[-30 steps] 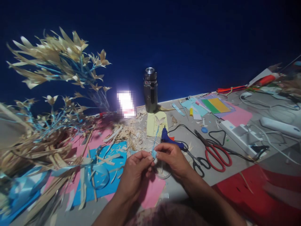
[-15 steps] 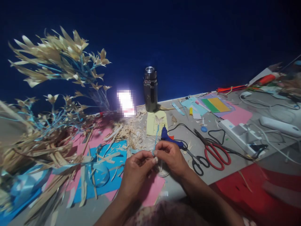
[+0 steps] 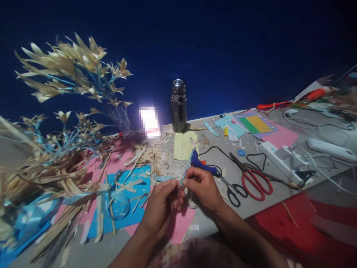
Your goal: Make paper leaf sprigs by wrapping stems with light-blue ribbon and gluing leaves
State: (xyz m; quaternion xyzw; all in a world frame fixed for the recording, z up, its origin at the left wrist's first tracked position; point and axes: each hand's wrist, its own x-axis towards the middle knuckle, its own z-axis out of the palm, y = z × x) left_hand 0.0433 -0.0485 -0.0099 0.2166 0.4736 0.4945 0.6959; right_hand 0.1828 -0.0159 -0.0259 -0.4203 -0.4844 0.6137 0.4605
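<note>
A dried-husk flower on a blue-wrapped stem [image 3: 189, 162] stands tilted above the table, its pale petals at the top. My right hand [image 3: 203, 186] pinches the lower stem between thumb and forefinger. Against the stem's bottom end, my left hand [image 3: 163, 197] is closed, thumb and forefinger together; its other fingers curl underneath. The very end of the stem is hidden by the fingers. Just beyond my right hand lies a blue glue gun [image 3: 198, 162], with black-handled scissors [image 3: 237, 193] and larger red-handled scissors [image 3: 258, 186] to its right.
A dark thermos [image 3: 178, 111] stands at the back near a yellow paper [image 3: 180, 149]. Husk flowers with blue stems [image 3: 83, 74] rise at left, above strips and a blue sheet [image 3: 128, 212]. A white power strip [image 3: 287, 163] with cords lies right.
The flower's top has swung to the right, now over the glue gun's tip. My left fingers have shifted at the stem's lower end, while my right hand keeps its pinch.
</note>
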